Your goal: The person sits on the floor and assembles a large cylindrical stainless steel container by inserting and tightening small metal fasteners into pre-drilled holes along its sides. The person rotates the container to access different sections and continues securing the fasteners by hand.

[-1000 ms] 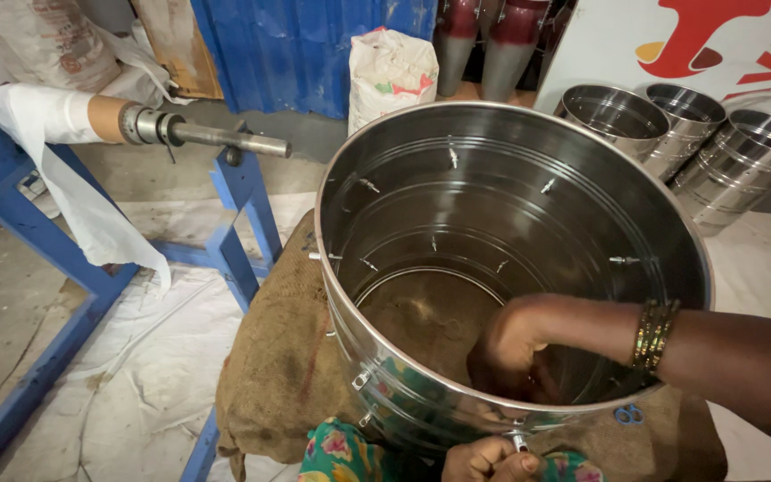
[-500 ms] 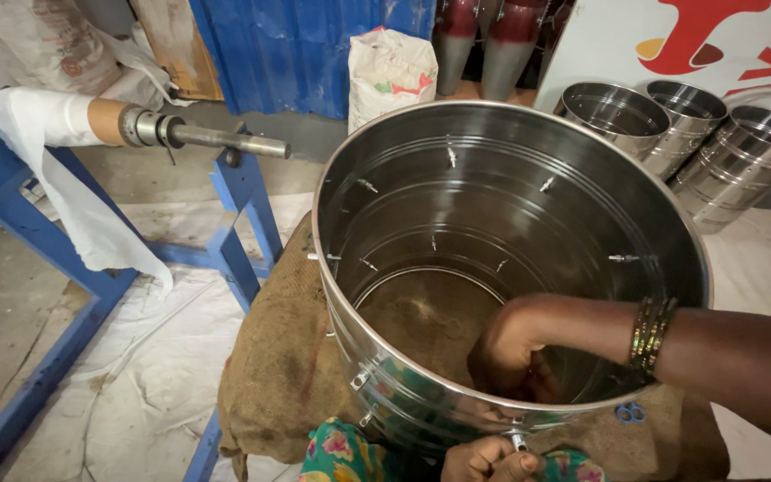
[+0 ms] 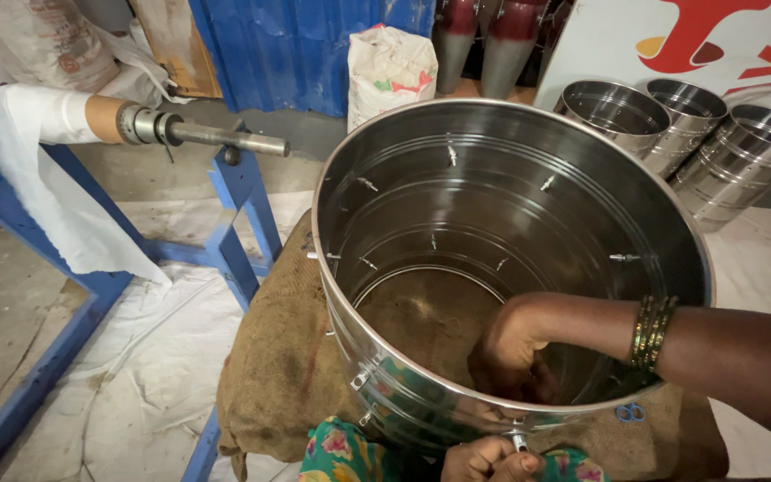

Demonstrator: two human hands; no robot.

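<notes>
A large steel drum point(image 3: 457, 152) rests open-topped on a burlap sack point(image 3: 283, 375), with small bolts sticking through its wall. My right hand point(image 3: 512, 348), with bangles on the wrist, reaches inside and presses against the near wall with curled fingers. What it grips is hidden. Below the near rim, outside the drum, my left hand point(image 3: 485, 460) pinches a small metal piece point(image 3: 519, 439) that pokes out of the wall. The two hands sit opposite each other across the steel wall.
A blue metal frame point(image 3: 238, 214) with a steel shaft point(image 3: 216, 136) and hanging white cloth point(image 3: 42, 192) stands at the left. Three smaller steel drums point(image 3: 671, 120) lie at the back right, next to a white sack point(image 3: 390, 67). White sheeting covers the floor.
</notes>
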